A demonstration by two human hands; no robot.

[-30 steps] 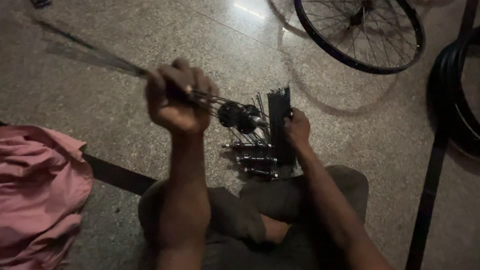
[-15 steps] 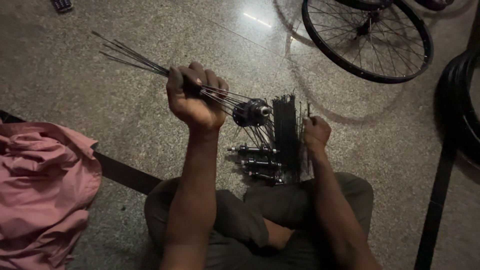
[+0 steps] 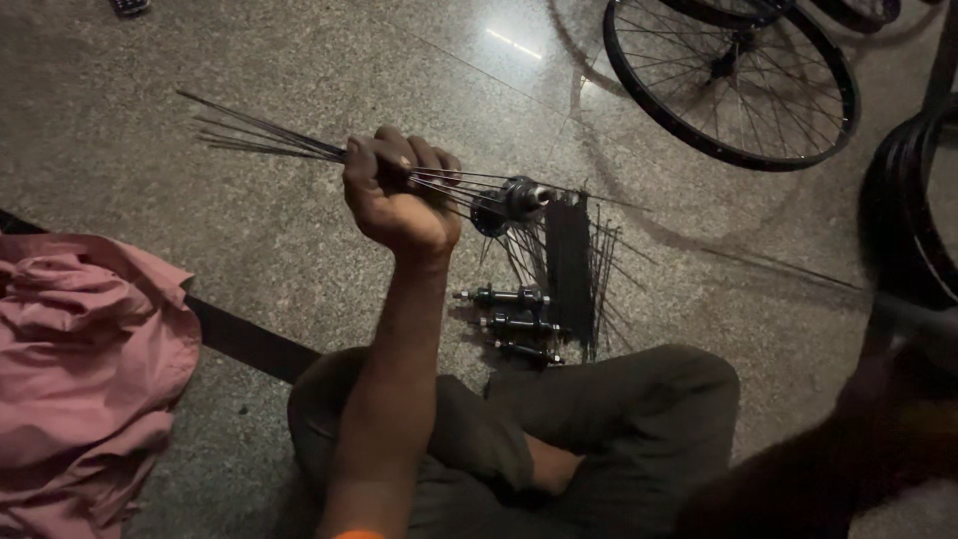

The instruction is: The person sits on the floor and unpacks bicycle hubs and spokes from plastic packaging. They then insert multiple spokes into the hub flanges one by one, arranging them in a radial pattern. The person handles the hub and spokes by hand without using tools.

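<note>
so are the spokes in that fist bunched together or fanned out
Bunched: the left hand grips the spokes in one tight bundle running to the hub.

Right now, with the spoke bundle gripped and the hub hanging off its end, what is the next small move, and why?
Probably bring the right hand back to steady the hub. The left hand alone clamps the spokes, which fan out loose on both sides of the fist, and the hub hangs unsupported above the spare hubs on the floor. The right hand is blurred at the frame's edge, holding nothing that I can see.
</note>
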